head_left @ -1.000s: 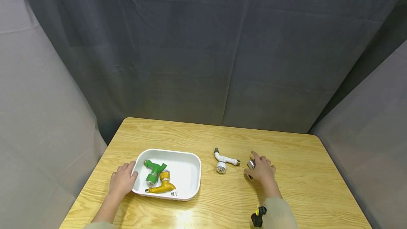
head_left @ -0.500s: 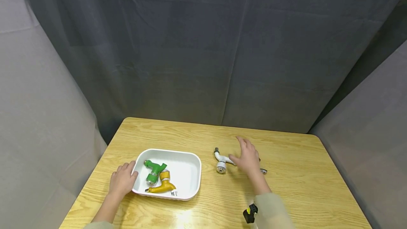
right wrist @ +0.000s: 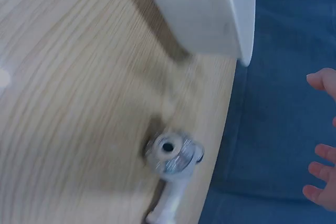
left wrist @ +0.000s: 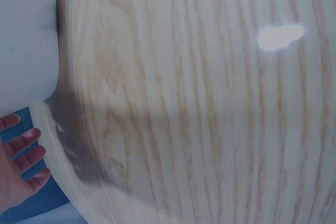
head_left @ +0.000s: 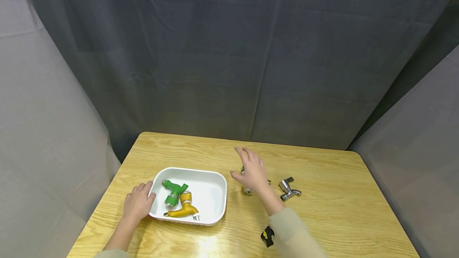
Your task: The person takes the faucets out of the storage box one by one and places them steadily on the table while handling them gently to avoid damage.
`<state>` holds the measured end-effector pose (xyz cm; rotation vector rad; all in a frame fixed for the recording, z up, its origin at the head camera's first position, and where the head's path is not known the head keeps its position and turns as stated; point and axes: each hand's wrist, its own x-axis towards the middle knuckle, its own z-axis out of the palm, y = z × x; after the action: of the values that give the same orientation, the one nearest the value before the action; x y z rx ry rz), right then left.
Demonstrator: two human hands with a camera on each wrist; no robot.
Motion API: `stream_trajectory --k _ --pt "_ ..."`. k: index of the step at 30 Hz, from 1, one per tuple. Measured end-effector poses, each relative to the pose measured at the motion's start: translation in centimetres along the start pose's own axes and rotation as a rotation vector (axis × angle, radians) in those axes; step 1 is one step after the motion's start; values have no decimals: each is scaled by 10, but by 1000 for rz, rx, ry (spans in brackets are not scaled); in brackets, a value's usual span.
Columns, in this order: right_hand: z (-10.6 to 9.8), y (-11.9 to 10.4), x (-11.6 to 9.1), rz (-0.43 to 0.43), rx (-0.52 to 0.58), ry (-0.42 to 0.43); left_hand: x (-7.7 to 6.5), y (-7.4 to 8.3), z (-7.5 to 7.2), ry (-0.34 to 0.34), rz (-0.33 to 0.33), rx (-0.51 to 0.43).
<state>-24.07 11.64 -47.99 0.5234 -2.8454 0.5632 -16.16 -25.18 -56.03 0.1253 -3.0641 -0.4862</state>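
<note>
My left hand [head_left: 138, 202] rests against the left end of a white tray [head_left: 213, 196], thumb at the rim. Relaxed, spread fingers show beside the tray in the left wrist view. Inside lie a green faucet [head_left: 174, 191] and a yellow faucet [head_left: 184, 210]. With fingers spread and nothing held, my right hand [head_left: 254, 173] hovers over a white faucet [head_left: 248, 190], hiding most of it in the head view. The right wrist view shows that faucet's knob end and part of its white body [right wrist: 172, 200] on the table.
A chrome faucet [head_left: 288, 189] lies on the wooden table [head_left: 337, 210], right of the right forearm. A small black device [head_left: 267, 237] sits at the right wrist. Dark cloth [head_left: 215, 59] hangs behind the table, with pale cloth at both sides.
My right hand has let go of the chrome faucet, leaving it on the table, and moved left with spread fingers over the white faucet. The left hand and tray stay put.
</note>
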Motion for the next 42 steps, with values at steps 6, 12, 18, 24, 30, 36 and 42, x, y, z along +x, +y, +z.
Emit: stream_trajectory --k 6,12,18,24,30,36,42 --pt "4 -24 10 -98 -34 -9 0 1 -1 -16 -8 1" --pt "7 -50 13 -193 -65 -41 0 -1 0 -7 -8 3" --pt "21 -72 12 -255 -136 -103 -1 -2 1 -11 -7 7" --pt "38 -89 9 -330 -212 -133 0 -1 1 -10 -7 7" --pt "47 -108 6 -347 -237 -187 1 -2 2 -7 -5 3" --pt "57 -124 2 -368 -246 -214 -1 0 0 -1 -5 -3" --pt "70 -135 -2 -393 -290 -227 -1 0 0 -7 -8 -3"
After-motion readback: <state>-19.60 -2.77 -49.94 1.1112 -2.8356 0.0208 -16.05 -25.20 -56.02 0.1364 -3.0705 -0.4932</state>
